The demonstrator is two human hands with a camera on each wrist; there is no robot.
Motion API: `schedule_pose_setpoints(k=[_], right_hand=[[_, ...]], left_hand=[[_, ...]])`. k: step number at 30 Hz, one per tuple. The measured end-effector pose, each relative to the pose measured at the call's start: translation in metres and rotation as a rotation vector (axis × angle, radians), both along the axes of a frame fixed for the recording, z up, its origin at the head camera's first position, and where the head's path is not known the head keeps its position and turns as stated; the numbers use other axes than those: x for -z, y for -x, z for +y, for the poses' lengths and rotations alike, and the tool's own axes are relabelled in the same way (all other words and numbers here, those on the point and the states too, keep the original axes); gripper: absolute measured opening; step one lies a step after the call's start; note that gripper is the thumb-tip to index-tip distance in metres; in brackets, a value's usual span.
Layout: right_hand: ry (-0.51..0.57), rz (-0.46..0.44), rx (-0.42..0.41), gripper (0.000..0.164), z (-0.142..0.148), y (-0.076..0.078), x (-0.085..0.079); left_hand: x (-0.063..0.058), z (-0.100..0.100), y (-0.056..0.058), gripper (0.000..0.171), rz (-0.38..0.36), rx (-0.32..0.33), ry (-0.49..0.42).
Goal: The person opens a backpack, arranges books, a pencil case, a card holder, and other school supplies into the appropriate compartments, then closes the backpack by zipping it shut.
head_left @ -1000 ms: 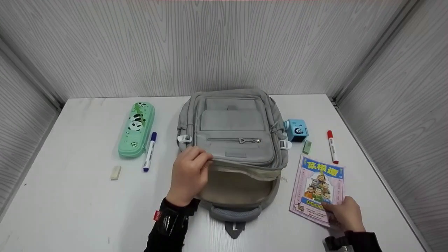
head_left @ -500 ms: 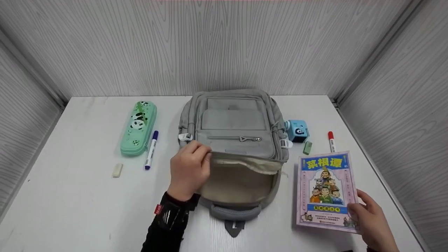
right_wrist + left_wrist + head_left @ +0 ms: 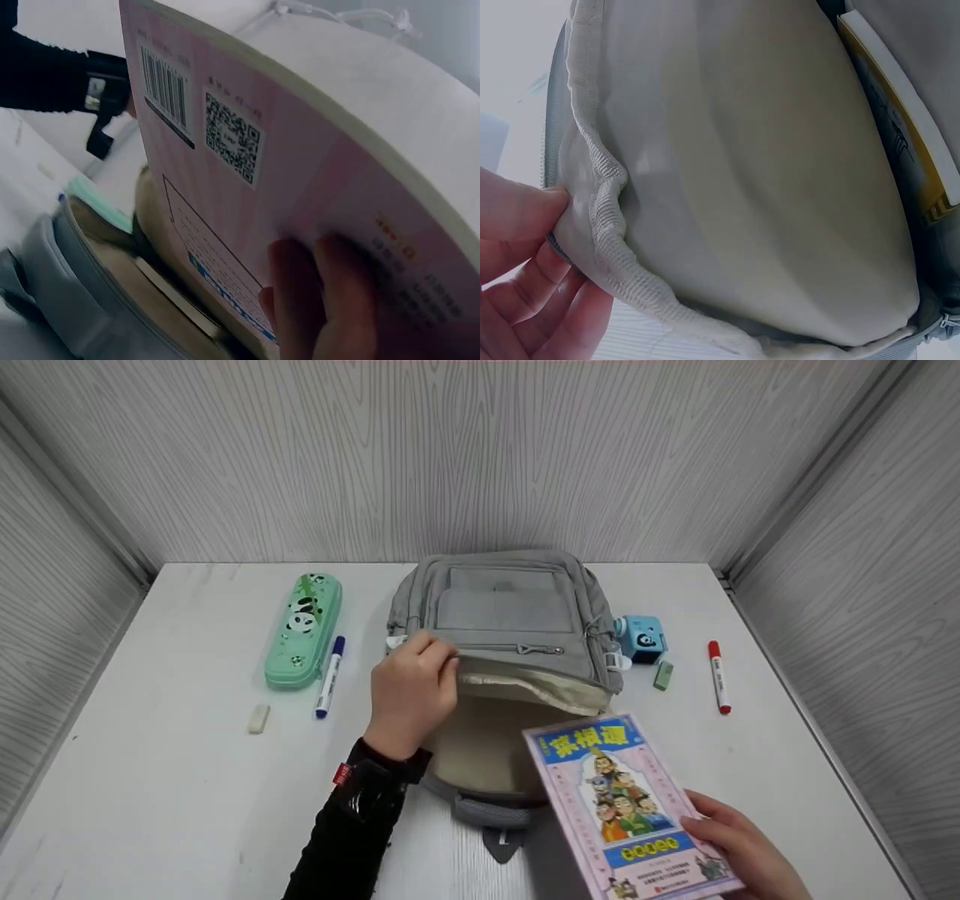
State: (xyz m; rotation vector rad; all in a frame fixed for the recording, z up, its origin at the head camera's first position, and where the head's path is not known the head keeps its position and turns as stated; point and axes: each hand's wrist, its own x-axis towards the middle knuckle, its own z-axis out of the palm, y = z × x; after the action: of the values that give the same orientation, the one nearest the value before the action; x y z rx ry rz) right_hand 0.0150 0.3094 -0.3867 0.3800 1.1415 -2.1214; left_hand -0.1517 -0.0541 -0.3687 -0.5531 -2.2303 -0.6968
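A grey backpack (image 3: 510,607) lies on the white table, its main compartment gaping toward me and showing a beige lining (image 3: 780,165). My left hand (image 3: 411,690) pinches the upper edge of that opening and lifts it. In the left wrist view, thumb and fingers grip the fabric rim, and a yellow-edged book (image 3: 907,112) shows inside the bag. With my right hand (image 3: 739,840) I hold a pink and blue comic-style book (image 3: 630,810) by its lower right side, thumb on the cover, fingers (image 3: 345,300) on the back. Its top left corner overlaps the bag's opening in the head view.
Left of the bag lie a green panda pencil case (image 3: 302,634), a blue marker (image 3: 330,679) and a white eraser (image 3: 258,719). To its right are a blue panda pencil sharpener (image 3: 641,639), a green eraser (image 3: 663,676) and a red marker (image 3: 718,676).
My right hand has picked the book up off the table and carried it left to the bag's opening. My left hand has raised the bag's rim, widening the gap.
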Motion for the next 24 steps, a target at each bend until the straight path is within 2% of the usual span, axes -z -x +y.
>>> schedule_pose_setpoints(k=[4, 6, 9, 12, 15, 20, 24], right_hand=[[-0.156, 0.072, 0.033, 0.06, -0.045, 0.024, 0.005], [-0.178, 0.122, 0.031, 0.069, -0.064, 0.037, 0.008], [-0.153, 0.176, 0.049, 0.065, -0.088, 0.056, 0.013], [-0.145, 0.224, 0.116, 0.057, -0.109, 0.075, 0.019], [-0.143, 0.253, 0.23, 0.052, -0.128, 0.091, 0.025], [-0.047, 0.281, 0.449, 0.042, -0.151, 0.117, 0.036], [0.052, 0.325, 0.505, 0.041, -0.159, 0.134, 0.043]], left_hand=[[-0.002, 0.0, -0.001, 0.004, -0.013, 0.015, 0.0], [-0.002, -0.001, -0.001, 0.003, -0.023, 0.023, 0.0], [-0.004, -0.001, -0.002, 0.003, -0.033, 0.029, -0.001], [-0.004, -0.002, -0.002, 0.004, -0.033, 0.032, -0.002], [-0.005, -0.002, -0.003, 0.004, -0.032, 0.035, -0.004], [-0.006, -0.003, -0.003, 0.004, -0.04, 0.036, -0.011], [-0.006, -0.003, -0.004, 0.003, -0.044, 0.037, -0.018]])
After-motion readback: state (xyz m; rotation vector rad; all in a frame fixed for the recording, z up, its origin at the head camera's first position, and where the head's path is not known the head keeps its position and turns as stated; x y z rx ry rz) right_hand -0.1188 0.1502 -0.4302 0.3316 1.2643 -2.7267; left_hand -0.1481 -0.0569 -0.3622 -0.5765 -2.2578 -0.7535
